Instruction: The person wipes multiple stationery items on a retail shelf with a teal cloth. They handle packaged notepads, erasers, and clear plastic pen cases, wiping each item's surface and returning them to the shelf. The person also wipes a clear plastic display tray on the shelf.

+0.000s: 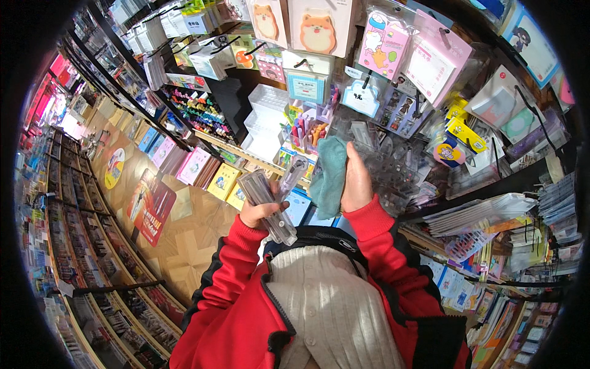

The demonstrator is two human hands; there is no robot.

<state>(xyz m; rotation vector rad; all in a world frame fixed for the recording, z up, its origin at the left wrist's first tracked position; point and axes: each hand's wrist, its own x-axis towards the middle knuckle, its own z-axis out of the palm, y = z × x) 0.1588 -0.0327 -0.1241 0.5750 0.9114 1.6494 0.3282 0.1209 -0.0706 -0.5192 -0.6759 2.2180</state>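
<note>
In my left hand [263, 210] are several clear plastic cases [267, 207], stacked together and tilted upright. A further transparent piece [293, 174] with a rounded end sticks up past my fingers; its exact kind is hard to make out. My right hand [357, 180] grips a teal cloth [328, 177], which hangs along the palm side, close to the plastic cases but apart from them. Beyond the cloth, a heap of transparent plastic goods [392, 161] lies on the shelf.
A white stepped display stand [265, 122] and a holder of colourful pens [309, 129] stand ahead. Packaged note pads [318, 30] hang on hooks above. Yellow notebooks [224, 181] line the lower shelf. Long shelves [87, 230] run along the left, across a wooden floor [189, 244].
</note>
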